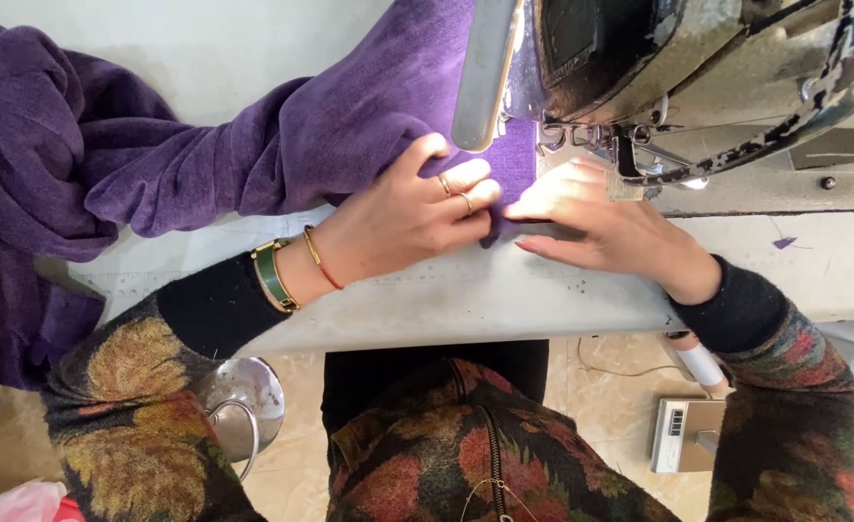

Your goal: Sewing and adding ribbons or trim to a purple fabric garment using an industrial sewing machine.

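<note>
My left hand (417,217) and right hand (591,217) press flat, fingers together, on the purple fabric (253,155) at upper centre, beside the sewing machine (697,77). The grey table (465,290) is scuffed; below it is beige tiled floor (601,396).

A pale, scuffed worktable (504,300) crosses mid-frame; purple fabric (204,145) heaps over its upper left, a sewing machine (697,68) sits upper right.

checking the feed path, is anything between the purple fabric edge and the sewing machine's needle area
Nothing visible: the purple fabric runs straight under the sewing machine head. The left hand and right hand press it flat just short of there.
</note>
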